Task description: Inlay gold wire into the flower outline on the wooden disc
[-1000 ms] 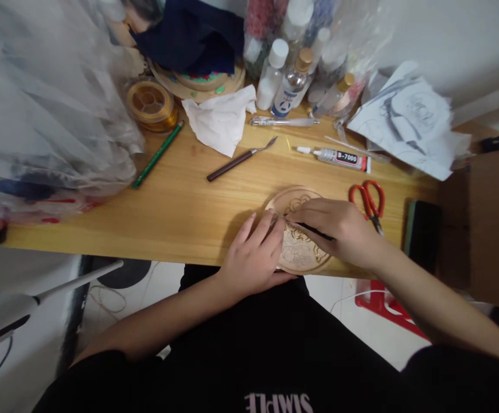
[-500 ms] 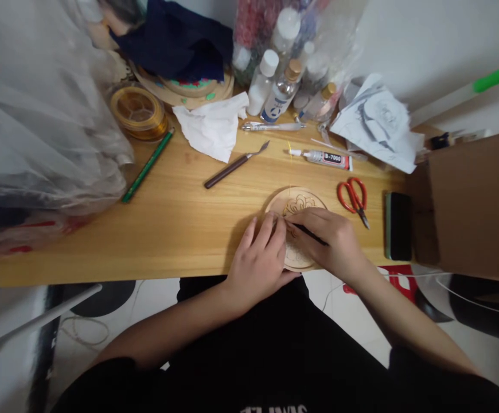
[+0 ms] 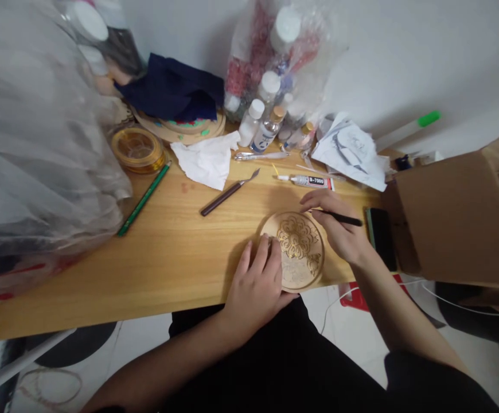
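Note:
A round wooden disc lies at the table's front edge. Gold wire forms a raised flower on it, and a faint pencil-like drawing shows lower down. My left hand grips its left side, fingers on top and thumb at the near rim. Just past the right rim, my right hand is closed around a slim tool with a black handle. The tool's thin tip points left, partly covered by my fingers, so its exact kind is unclear.
Behind the disc lie a B-7000 glue tube, a brown-handled palette knife and a pen. A green pencil and a gold wire spool sit left. A phone and cardboard box stand right.
My right hand has lifted off the wire flower and moved right with the tool, uncovering the design. The red-handled scissors are now out of sight. My left hand keeps its hold; the view has shifted.

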{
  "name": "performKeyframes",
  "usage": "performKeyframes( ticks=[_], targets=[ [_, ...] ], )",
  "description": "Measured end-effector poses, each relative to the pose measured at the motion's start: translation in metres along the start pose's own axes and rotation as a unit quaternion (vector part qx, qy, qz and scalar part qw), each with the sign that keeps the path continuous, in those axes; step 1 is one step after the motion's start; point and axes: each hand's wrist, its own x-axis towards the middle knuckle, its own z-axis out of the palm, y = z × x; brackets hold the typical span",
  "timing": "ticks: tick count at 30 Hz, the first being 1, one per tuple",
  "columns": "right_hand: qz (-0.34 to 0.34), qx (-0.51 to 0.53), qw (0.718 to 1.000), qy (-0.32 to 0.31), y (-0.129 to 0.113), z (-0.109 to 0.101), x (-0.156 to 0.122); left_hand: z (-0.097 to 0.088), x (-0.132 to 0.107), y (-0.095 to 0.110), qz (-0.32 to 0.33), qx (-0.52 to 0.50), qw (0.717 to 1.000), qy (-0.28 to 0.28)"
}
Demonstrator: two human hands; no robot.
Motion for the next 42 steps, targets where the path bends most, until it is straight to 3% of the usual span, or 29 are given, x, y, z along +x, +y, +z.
performKeyframes(
  ticks=[4, 9, 17, 28, 42],
  targets=[
    [0.062, -0.094, 0.986, -0.119, -0.003, 0.001, 0.021, 0.002, 0.000, 0.001, -0.002, 0.002, 1.000, 0.010],
    [0.074, -0.218, 0.957, -0.179, -0.009, 0.008, 0.039, 0.002, 0.001, 0.001, 0.004, 0.004, 1.000, 0.022],
    [0.048, -0.111, 0.965, -0.233, 0.002, 0.010, 0.046, 0.001, 0.003, 0.000, 0.019, 0.016, 1.000, 0.017],
    [0.018, -0.019, 0.985, -0.172, 0.013, 0.011, 0.041, -0.007, 0.008, 0.003, 0.028, 0.053, 0.998, -0.025],
    [0.096, -0.004, 0.993, -0.069, 0.003, -0.001, 0.007, -0.006, 0.009, 0.003, 0.032, 0.042, 0.999, -0.009]
  ],
)
